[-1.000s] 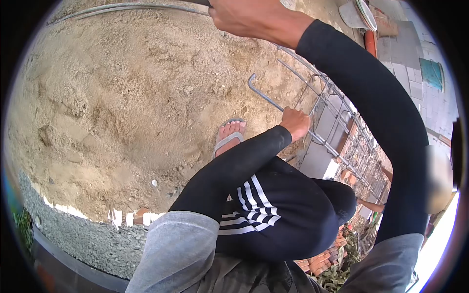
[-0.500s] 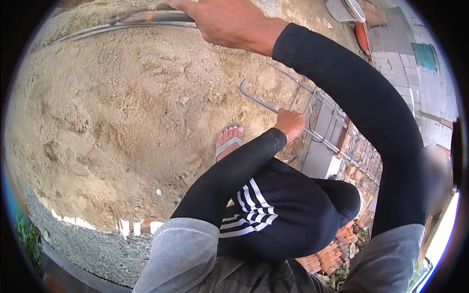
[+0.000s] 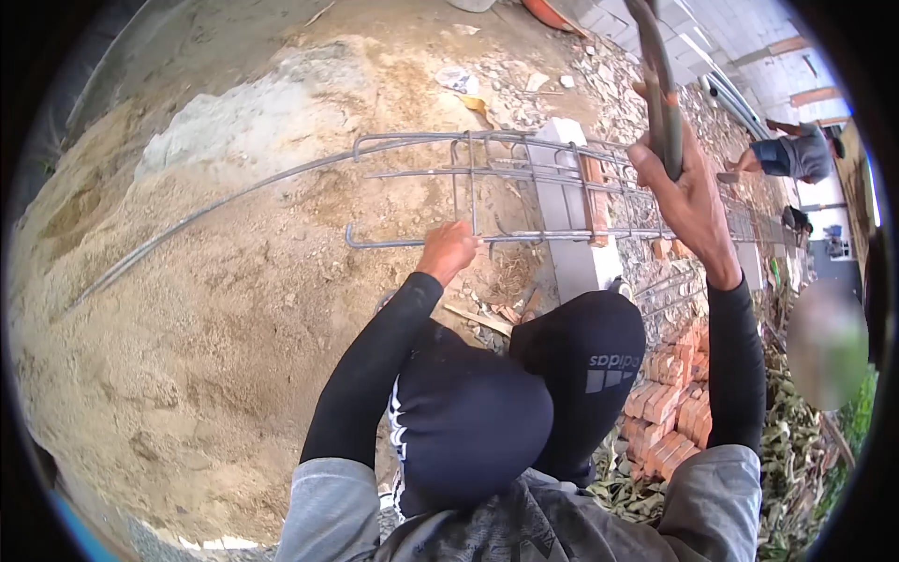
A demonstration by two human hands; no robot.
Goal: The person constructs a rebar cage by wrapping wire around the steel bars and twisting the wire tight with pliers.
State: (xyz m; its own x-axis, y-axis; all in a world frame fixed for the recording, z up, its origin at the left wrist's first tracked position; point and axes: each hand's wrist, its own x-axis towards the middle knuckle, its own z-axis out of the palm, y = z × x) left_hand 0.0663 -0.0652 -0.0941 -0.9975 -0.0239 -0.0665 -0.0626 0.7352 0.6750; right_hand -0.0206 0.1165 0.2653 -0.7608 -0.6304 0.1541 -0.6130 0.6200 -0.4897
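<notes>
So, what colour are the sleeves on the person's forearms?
Black; the head view shows both sleeves clearly, down to the left hand and right hand.

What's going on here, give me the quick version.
A person crouches on a sand pile beside a rebar cage that lies across a concrete block. The left hand grips the cage's near bar, the one with the hooked end. The right hand is raised, closed around a metal tool or bar pointing upward. Loose bricks lie at the right, and another person bends over farther along.
</notes>
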